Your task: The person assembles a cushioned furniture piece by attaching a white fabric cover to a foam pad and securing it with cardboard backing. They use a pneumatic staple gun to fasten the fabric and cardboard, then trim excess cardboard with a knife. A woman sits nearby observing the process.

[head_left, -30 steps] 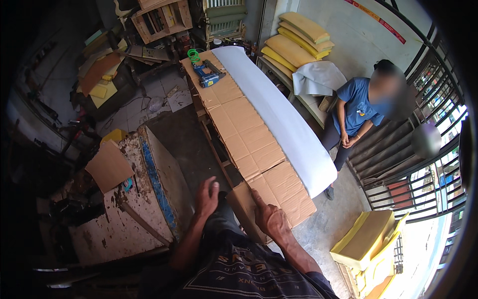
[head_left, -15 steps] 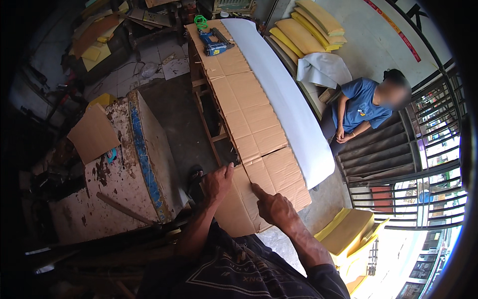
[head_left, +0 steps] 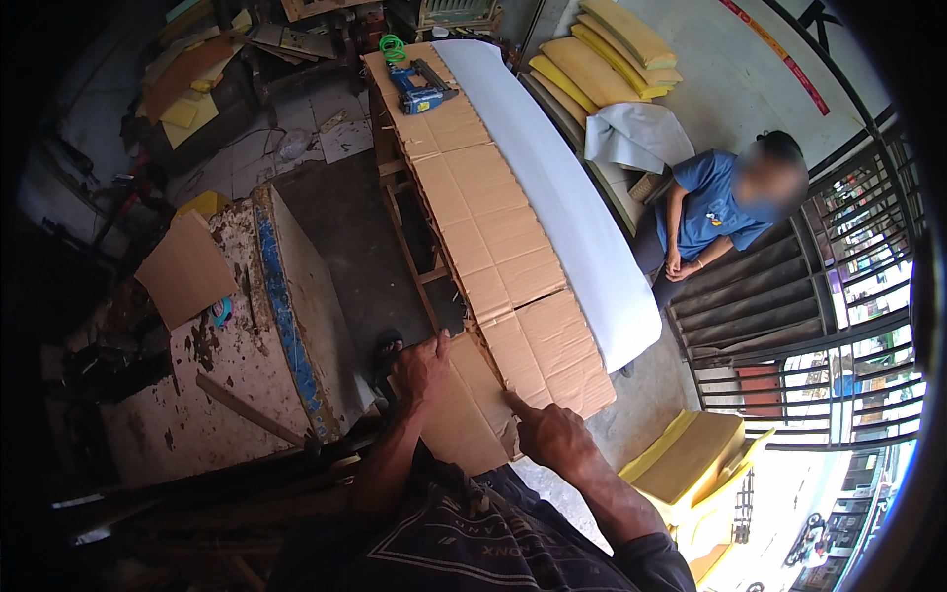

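Note:
A flap of brown cardboard (head_left: 459, 400) lies nearest me, against my body. At its far left corner my left hand (head_left: 422, 373) is closed on the edge. My right hand (head_left: 554, 434) is curled, its index finger stretched along the seam where the flap meets a long cardboard panel (head_left: 503, 237). Anything inside that fist is hidden. A torn, ragged spot shows in the cardboard just left of the right hand. The long panel rests on a wooden frame (head_left: 419, 252), beside a long white padded strip (head_left: 562, 197).
A blue staple gun (head_left: 422, 97) with a green coiled hose (head_left: 393, 47) lies at the panel's far end. A seated person (head_left: 715, 207) in a blue shirt is at right. Yellow foam pieces (head_left: 691, 459) are at lower right, and a worn box-like piece (head_left: 237, 335) stands at left.
Between flap and long panel the gap has widened. My right hand has slid slightly nearer along the seam, while my left hand has shifted left with the flap's corner.

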